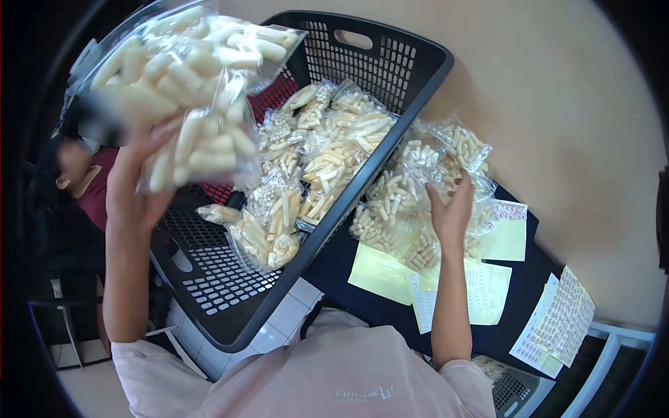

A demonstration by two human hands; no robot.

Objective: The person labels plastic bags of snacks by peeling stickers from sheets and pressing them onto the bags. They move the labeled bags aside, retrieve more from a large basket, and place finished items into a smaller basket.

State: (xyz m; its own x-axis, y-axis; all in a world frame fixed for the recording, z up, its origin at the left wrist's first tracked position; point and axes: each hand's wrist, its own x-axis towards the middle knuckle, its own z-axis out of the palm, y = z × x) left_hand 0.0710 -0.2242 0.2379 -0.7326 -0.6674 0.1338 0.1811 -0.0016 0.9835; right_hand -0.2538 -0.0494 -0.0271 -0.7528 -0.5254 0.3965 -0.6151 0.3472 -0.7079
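Note:
My left hand [148,141] is raised over the left end of a black crate and closed around clear bags of pale, stubby snack sticks [209,143]. Their plastic hides part of my fingers. On the right, my right hand [451,205] rests against a pile of clear bags with smaller pale snack pieces [390,198], thumb and fingers apart. Between the two hands, the black crate [338,202] holds several more bags of pale and yellowish snack sticks [331,167].
Yellow and white paper sheets [380,272] lie under the pile on a dark tabletop [327,275]. Printed label sheets [564,317] hang at its right edge. A person [97,174] is at the far left. Another crate [519,390] stands low at the right.

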